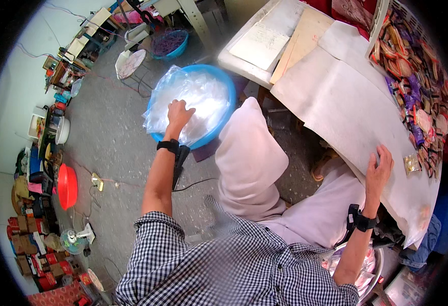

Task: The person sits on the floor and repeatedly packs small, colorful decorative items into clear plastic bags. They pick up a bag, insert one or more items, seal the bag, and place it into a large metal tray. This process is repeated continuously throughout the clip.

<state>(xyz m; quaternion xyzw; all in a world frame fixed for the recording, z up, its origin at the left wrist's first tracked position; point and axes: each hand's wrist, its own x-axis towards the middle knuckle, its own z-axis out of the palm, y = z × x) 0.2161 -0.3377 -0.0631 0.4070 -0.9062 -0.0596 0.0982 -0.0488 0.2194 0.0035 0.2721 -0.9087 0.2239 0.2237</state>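
Note:
My left hand [179,115] is over a heap of clear plastic bags [208,91] in a round blue plastic basin [231,93]. Its thumb stands apart from the fingers and I see nothing gripped in it; whether the fingertips touch the plastic I cannot tell. To the right, my right hand [378,170] is at the near edge of a table covered with white sheets [346,99], fingers slightly spread and holding nothing visible. A small clear packet with golden contents [411,164] lies just beyond it. Past that spreads a pile of small wrapped pieces [411,84], some purple, some red-edged.
A board [300,42] and a written-on sheet [260,45] lie at the table's far end. Behind the basin stand a stool [132,64] and another blue basin [178,46]. A red basin [67,186], power strip [97,181] and fan [74,239] are on the left floor.

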